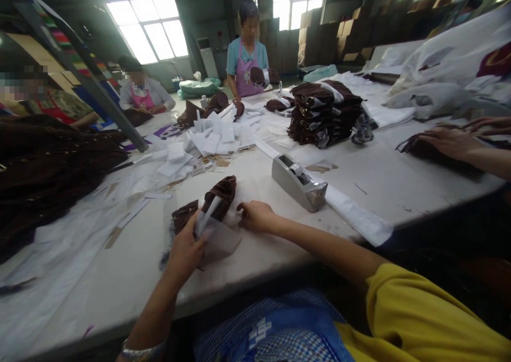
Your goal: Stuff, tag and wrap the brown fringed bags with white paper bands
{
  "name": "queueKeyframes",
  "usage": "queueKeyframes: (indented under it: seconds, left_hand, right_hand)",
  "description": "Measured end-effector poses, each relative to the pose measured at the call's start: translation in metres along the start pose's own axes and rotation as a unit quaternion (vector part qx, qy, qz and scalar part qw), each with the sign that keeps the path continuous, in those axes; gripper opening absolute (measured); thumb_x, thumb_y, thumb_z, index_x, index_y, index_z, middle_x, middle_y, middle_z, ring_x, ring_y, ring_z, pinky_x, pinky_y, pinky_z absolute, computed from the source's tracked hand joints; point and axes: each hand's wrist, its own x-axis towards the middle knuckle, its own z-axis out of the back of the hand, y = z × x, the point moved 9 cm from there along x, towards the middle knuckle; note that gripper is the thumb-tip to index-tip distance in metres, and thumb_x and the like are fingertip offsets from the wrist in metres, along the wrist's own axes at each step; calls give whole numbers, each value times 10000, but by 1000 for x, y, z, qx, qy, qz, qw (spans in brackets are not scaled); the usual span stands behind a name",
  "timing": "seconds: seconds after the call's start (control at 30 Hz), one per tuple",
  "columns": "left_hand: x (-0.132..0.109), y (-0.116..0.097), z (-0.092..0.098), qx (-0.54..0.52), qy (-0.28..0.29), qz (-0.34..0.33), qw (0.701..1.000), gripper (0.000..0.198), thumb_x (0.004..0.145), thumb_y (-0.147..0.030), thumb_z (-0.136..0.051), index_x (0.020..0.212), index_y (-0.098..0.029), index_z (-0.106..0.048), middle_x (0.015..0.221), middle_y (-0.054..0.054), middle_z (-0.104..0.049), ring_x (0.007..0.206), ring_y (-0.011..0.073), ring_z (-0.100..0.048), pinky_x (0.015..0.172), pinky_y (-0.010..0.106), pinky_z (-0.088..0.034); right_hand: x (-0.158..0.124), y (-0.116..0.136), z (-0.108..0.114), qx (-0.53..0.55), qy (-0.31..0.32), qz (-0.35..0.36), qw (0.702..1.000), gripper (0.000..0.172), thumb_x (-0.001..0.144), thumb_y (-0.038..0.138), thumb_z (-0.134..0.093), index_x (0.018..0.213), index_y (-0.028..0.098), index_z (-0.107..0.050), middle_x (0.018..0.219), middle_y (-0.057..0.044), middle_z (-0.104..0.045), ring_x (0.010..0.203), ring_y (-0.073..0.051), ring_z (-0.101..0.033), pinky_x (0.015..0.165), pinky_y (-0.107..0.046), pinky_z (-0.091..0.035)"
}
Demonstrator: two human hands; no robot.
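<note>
My left hand (187,249) is closed around a folded dark brown cloth bundle (224,189), which has a pale band across it. Thin clear plastic (223,240) lies loosely about the bundle and spreads over the table below it. To the right of the bundle, my right hand (257,216) rests low over the tabletop with its fingers curled in at the edge of the see-through plastic. A grey tape dispenser (293,183) stands just beyond my right wrist.
A stack of brown bundles (325,114) stands behind the dispenser. White cards (215,133) are heaped mid-table, and brown goods (48,170) are piled at left under a metal post (115,106). A co-worker's hands (455,141) work at right; other people stand across the table.
</note>
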Motion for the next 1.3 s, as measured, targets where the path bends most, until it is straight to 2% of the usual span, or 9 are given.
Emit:
queueKeyframes:
  seconds: [0.23, 0.37, 0.53, 0.67, 0.87, 0.97, 1.03, 1.17, 1.3]
  left_hand:
    - [0, 1, 0, -19, 3, 6, 1000, 672, 856, -520, -567, 1443, -216, -449, 1388, 89, -593, 1315, 299, -517, 1121, 463, -371]
    - [-3, 1, 1, -14, -28, -8, 999, 631, 836, -452, -625, 1416, -245, -485, 1411, 71, -574, 1335, 296, -499, 1132, 471, -369]
    - [-23, -14, -17, 31, -72, -128, 989, 591, 818, -186, -622, 1397, -205, -508, 1580, 107, -343, 1424, 306, -378, 1159, 467, -353]
    - [-42, -22, -38, 95, -105, -180, 973, 728, 760, 76, -403, 1415, -229, -492, 1599, 62, -313, 1495, 272, -211, 1178, 481, -333]
    - [-52, -25, -52, 114, -111, -218, 963, 701, 780, -22, -570, 1445, -200, -440, 1547, 84, -409, 1497, 299, -198, 1178, 514, -335]
    - [-53, -24, -53, 114, -119, -226, 960, 667, 811, -76, -611, 1444, -196, -436, 1516, 92, -454, 1482, 300, -251, 1168, 518, -350]
    - [-54, -24, -54, 114, -121, -226, 960, 665, 817, -88, -618, 1446, -194, -431, 1508, 98, -466, 1469, 298, -286, 1162, 519, -359]
    - [-54, -24, -55, 113, -124, -226, 959, 679, 802, -56, -598, 1445, -194, -429, 1498, 104, -477, 1453, 295, -325, 1163, 521, -351]
    - [-54, -24, -54, 101, -125, -225, 961, 691, 826, -102, -621, 1468, -214, -391, 1527, 129, -432, 1434, 299, -361, 1157, 525, -345]
  right_hand:
    - [-11, 10, 5, 75, -44, 39, 996, 160, 856, 172, -595, 960, 188, -714, 1213, -89, -680, 1116, -217, -629, 934, -291, -461]
    - [-19, 6, -4, 136, -48, 10, 990, 173, 953, 252, -526, 1043, 161, -642, 873, -59, -745, 764, -154, -701, 691, -240, -518]
    - [-45, -1, -45, 321, 81, -87, 940, 247, 887, 249, -614, 1118, 165, -594, 782, -11, -724, 412, -109, -622, 379, -188, -463]
    - [-78, 0, -72, 419, 157, -149, 882, 135, 864, 286, -622, 878, 153, -606, 704, 13, -675, 385, -108, -596, 333, -187, -454]
    - [-131, 11, -82, 356, 199, -157, 899, 158, 906, 293, -546, 820, 165, -579, 630, 28, -634, 442, -136, -625, 382, -195, -450]
    - [-146, 18, -58, 146, 147, -73, 975, 149, 906, 256, -578, 803, 167, -639, 688, -19, -695, 588, -181, -691, 521, -233, -516]
    - [-147, 25, -28, 15, 30, 4, 999, 106, 900, 240, -622, 950, 175, -688, 838, -65, -747, 759, -222, -725, 664, -282, -563]
    - [-133, 47, 20, -110, -194, 168, 960, 371, 940, 210, -593, 1310, 192, -579, 1173, -128, -700, 1045, -239, -676, 893, -358, -564]
    - [-102, 73, 18, -139, -199, 342, 908, 389, 923, 175, -616, 1309, 217, -590, 1318, -114, -634, 1282, -261, -547, 1069, -454, -476]
